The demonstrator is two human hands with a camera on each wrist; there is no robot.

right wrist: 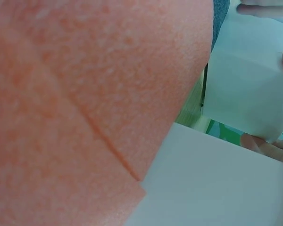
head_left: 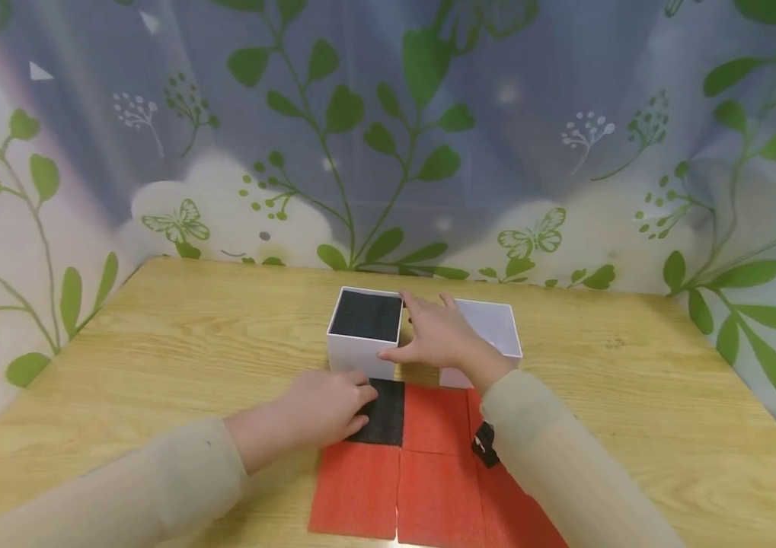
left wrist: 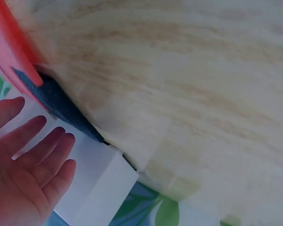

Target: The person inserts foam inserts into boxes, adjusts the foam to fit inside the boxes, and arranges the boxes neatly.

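Sorting foam squares into white boxes
Left hand [head_left: 322,407] flat on black square [head_left: 382,415]; right hand [head_left: 439,335] steadies black-filled box [head_left: 365,331], fingers straight; next, lifting the square needs a pinch.

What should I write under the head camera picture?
Left hand on black square; right hand touching the white box.

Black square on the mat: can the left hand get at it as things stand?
Probably yes. The left hand already rests on the black square's near edge, nothing lies over it, and the right hand is up on the white box.
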